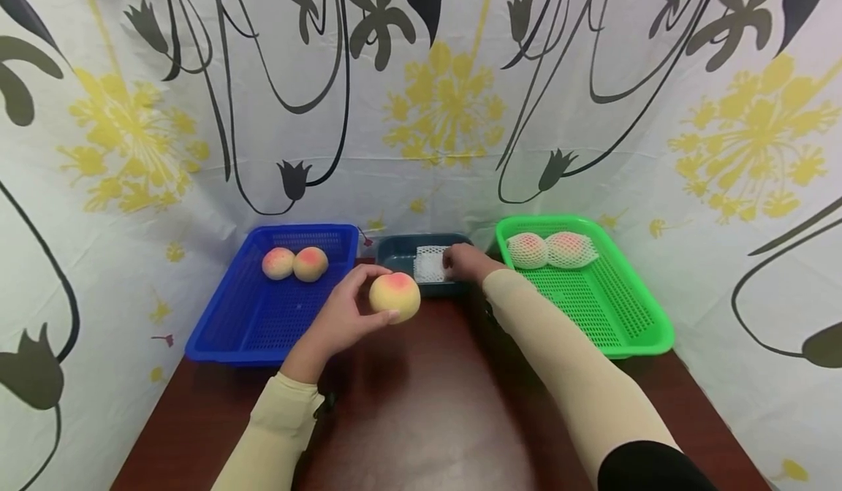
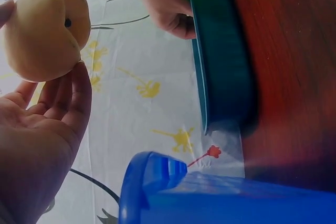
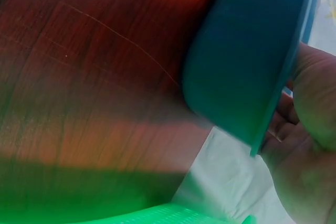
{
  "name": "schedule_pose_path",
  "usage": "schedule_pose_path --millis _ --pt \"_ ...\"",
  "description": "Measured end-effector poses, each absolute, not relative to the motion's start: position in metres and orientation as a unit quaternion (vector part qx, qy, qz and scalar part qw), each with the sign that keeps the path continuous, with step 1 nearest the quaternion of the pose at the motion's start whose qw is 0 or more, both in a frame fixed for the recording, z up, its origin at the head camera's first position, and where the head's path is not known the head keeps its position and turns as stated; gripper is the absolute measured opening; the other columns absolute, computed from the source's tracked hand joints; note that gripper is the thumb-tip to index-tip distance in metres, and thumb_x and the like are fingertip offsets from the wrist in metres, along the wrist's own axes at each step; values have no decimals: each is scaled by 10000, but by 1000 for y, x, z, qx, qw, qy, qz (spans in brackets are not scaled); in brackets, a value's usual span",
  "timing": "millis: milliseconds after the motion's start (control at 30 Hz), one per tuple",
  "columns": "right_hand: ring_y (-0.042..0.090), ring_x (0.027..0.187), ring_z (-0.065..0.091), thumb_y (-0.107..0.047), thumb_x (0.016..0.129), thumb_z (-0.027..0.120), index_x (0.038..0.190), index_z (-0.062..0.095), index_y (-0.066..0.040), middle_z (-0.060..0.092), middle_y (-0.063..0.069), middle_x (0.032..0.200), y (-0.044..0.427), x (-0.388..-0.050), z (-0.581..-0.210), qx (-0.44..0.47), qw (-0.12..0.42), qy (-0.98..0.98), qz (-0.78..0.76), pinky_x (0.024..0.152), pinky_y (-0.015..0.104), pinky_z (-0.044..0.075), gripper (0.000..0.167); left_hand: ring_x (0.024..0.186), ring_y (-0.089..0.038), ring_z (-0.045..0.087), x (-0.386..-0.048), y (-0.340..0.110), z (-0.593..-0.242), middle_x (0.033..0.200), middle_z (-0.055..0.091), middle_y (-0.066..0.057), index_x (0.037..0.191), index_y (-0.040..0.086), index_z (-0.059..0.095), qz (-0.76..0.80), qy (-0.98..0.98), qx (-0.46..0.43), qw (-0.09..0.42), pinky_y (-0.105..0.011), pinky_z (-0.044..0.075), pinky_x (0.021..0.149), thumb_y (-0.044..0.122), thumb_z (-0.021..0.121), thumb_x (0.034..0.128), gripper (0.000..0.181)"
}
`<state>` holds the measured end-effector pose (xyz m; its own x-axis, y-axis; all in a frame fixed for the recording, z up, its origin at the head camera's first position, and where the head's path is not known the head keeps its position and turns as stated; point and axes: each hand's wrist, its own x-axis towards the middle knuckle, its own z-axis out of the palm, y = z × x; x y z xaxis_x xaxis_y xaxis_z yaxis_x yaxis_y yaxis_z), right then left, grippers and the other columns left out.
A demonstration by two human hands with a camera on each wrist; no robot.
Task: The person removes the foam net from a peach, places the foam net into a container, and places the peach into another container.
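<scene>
My left hand (image 1: 342, 312) grips a yellow peach with a red blush (image 1: 397, 296) between thumb and fingers, held up above the table. In the left wrist view the peach (image 2: 44, 32) shows its crease and a small dark spot. My right hand (image 1: 468, 263) reaches into a dark teal tray (image 1: 393, 255), its bent fingers at the right edge of a white foam net (image 1: 430, 264). The tray wall (image 3: 244, 61) hides those fingertips in the right wrist view, so whether they pinch the net is unclear.
A blue basket (image 1: 217, 323) at the left contains two bare peaches (image 1: 293, 264). On the right, a green basket (image 1: 647, 316) bears two peaches in white foam nets (image 1: 551, 249). All stand on a dark red-brown table (image 1: 434, 403), with a flower-patterned cloth (image 1: 447, 199) behind.
</scene>
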<state>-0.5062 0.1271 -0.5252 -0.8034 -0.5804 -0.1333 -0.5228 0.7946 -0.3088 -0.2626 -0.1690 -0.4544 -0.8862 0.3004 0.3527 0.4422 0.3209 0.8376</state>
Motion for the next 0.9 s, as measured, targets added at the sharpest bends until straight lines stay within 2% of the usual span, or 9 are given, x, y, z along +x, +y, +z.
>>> schedule_pose_path --millis 133,200,300,367,467,567,700,900 --pt "225 893 653 -231 948 821 1045 788 -127 745 45 1022 135 -530 -550 -307 92 941 -107 801 521 575 145 1143 -253 664 -263 -170 -450 1376 659 -48 1441 154 614 -528 -816 -226 61 -535 571 980 243 951 898 645" --pt "236 883 654 -208 940 825 1037 785 -115 743 60 1011 135 -529 -548 -304 83 944 -97 774 545 565 140 1140 -252 673 -264 -172 -448 1374 657 -45 1434 158 604 -526 -819 -222 52 -530 581 972 257 952 900 645" --pt "275 952 684 -225 951 851 1095 787 -85 754 98 1072 136 -529 -549 -306 85 942 -107 841 527 587 210 1185 -257 674 -266 -177 -445 1420 635 -58 1472 154 573 -518 -826 -218 38 -525 588 990 268 944 911 682" --pt "279 967 687 -260 935 872 1096 782 -84 751 105 1078 143 -536 -557 -324 64 935 -129 858 486 589 254 1224 -259 659 -268 -182 -442 1458 618 -67 1515 158 559 -497 -839 -218 40 -537 580 1011 287 937 918 719" --pt "242 1004 694 -355 942 881 1110 786 -133 751 61 1101 149 -534 -556 -338 51 927 -151 900 483 588 295 1204 -285 642 -270 -190 -438 1449 608 -96 1568 136 552 -460 -858 -224 49 -576 575 1000 298 929 917 770" --pt "253 1027 695 -322 973 858 1115 779 -121 741 71 1116 147 -508 -532 -335 42 927 -163 925 509 584 258 1142 -283 626 -272 -197 -434 1374 605 -99 1569 121 576 -426 -874 -228 52 -569 583 962 306 916 921 755" --pt "325 1040 690 -150 1007 816 1117 754 -38 719 140 1118 140 -457 -490 -318 23 932 -173 956 524 573 168 1137 -266 609 -274 -204 -430 1322 597 -90 1538 113 610 -395 -889 -228 46 -516 576 963 314 908 916 719" --pt "260 996 676 -152 1023 806 1067 736 -77 691 76 1056 144 -416 -473 -333 -18 922 -198 926 468 576 111 1153 -277 631 -281 -220 -423 1342 606 -76 1493 134 604 -352 -912 -209 32 -542 547 1007 336 897 903 689"
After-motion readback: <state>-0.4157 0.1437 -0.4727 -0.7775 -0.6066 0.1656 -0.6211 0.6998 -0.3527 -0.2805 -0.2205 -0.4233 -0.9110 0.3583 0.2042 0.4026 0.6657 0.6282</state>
